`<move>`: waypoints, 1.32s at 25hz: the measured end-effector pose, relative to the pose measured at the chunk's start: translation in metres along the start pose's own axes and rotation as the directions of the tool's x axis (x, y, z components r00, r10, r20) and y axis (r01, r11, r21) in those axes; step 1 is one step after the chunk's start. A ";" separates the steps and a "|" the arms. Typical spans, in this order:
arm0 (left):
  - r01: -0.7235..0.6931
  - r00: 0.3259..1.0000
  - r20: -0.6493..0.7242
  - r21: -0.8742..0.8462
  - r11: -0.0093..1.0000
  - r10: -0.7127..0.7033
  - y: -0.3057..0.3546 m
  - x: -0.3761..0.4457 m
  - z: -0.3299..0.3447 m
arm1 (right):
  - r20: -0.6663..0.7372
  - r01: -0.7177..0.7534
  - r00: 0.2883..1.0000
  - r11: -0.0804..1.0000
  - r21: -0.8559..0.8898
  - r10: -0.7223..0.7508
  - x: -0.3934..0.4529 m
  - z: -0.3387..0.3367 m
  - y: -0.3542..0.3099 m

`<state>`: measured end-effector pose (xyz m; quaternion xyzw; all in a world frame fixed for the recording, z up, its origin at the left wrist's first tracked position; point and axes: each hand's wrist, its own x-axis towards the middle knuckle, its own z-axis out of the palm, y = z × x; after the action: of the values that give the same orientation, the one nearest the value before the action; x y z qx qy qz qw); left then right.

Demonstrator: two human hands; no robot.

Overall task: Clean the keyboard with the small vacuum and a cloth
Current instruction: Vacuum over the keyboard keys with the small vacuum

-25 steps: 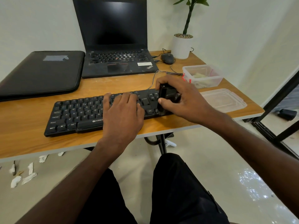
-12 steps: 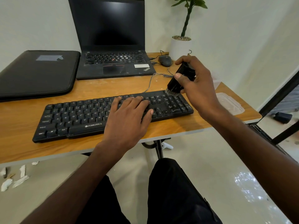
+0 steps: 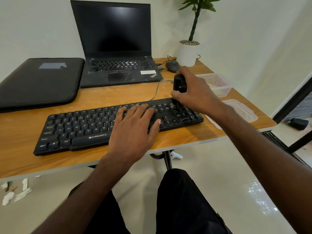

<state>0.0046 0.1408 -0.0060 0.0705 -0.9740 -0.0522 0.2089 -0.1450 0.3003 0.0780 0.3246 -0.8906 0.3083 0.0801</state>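
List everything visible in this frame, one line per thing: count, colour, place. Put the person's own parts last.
keyboard: 1, black, front of table
vacuum: 1, black, upright on keyboard's right end, in right hand
laptop: 1, black, open, behind keyboard
sleeve: 1, black, back left of table
mouse: 1, dark grey, right of laptop
plant pot: 1, white, back right corner
container: 1, clear, right side, open
lid: 1, clear, right edge, near container
table: 1, wood top
paper scraps: several, white, floor at left
left hand: flat on keyboard's middle
right hand: gripping vacuum
legs: dark trousers, bottom centre
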 end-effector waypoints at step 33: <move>0.035 0.999 -0.010 -0.050 0.998 -0.035 0.001 0.001 -0.003 | -0.063 0.093 0.994 0.992 0.082 -0.088 -0.036 -0.016 0.004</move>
<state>0.0051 0.1416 -0.0032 0.0826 -0.9698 -0.0796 0.2151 -0.1210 0.3311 0.0761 0.3586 -0.8582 0.3513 0.1067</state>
